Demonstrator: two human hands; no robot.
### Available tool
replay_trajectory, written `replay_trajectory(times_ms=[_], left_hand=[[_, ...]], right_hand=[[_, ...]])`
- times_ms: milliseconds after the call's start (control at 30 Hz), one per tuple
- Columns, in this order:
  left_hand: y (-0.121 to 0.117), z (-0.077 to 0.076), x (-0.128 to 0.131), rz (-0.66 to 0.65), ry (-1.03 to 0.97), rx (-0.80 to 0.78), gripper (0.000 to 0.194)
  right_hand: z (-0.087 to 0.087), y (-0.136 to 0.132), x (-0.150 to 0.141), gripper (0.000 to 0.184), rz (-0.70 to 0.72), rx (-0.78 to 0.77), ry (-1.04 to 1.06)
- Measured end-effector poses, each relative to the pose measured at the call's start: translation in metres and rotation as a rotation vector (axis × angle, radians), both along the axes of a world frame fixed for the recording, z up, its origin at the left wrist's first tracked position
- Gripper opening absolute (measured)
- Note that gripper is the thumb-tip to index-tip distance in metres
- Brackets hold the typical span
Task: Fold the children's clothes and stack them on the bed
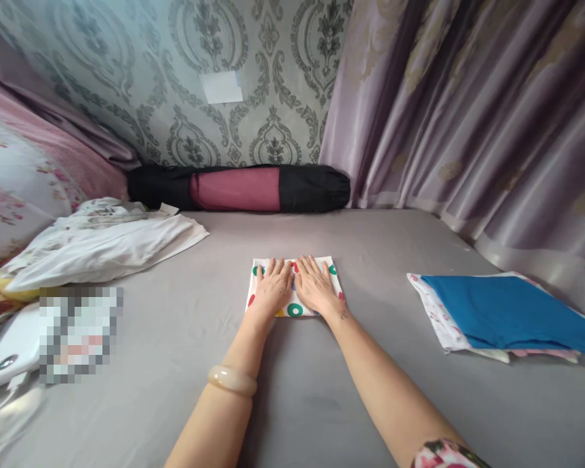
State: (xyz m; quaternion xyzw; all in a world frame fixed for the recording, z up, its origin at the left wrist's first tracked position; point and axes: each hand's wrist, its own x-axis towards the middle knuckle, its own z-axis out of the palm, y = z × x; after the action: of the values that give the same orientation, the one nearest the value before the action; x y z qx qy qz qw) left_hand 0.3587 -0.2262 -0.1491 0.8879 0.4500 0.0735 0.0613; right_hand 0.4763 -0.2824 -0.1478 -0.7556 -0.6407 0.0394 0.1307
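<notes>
A folded white cloth [295,311] with a colourful print of rings and spots lies flat on the grey sheet [292,403], its upper layer mostly hidden by my hands. On its left half rests my left hand [272,287], palm down with fingers stretched out. My right hand [316,285] lies flat on the right half in the same way, close beside the left. Neither hand is closed round anything. To the right is a stack of folded cloths, with a blue folded cloth [507,312] on top and pale printed ones showing beneath.
Crumpled white fabric [121,244] lies at the left, near a white device [14,344] with a cable plugged in and a blurred-out item. A long black and maroon bag [238,188] lies against the patterned wall. Purple curtains [419,97] hang at the right.
</notes>
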Motion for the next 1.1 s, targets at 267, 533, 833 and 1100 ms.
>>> replay_trajectory(times_ms=[267,533,833,1100], left_hand=[[-0.001,0.004,-0.002,0.130,-0.019,0.079,0.054],[0.001,-0.001,-0.004,0.133,0.028,0.011,0.055],[0.006,0.000,-0.012,0.267,-0.026,0.025,0.060],[0.011,-0.010,-0.014,0.282,-0.011,-0.029,0.064]], right_hand=[[0.005,-0.001,0.004,0.057,-0.113,0.024,-0.023],[0.001,-0.001,0.005,0.057,-0.138,-0.035,-0.021],[-0.003,0.001,0.019,0.059,-0.262,-0.020,-0.011],[-0.006,-0.001,0.023,0.059,-0.279,-0.075,0.006]])
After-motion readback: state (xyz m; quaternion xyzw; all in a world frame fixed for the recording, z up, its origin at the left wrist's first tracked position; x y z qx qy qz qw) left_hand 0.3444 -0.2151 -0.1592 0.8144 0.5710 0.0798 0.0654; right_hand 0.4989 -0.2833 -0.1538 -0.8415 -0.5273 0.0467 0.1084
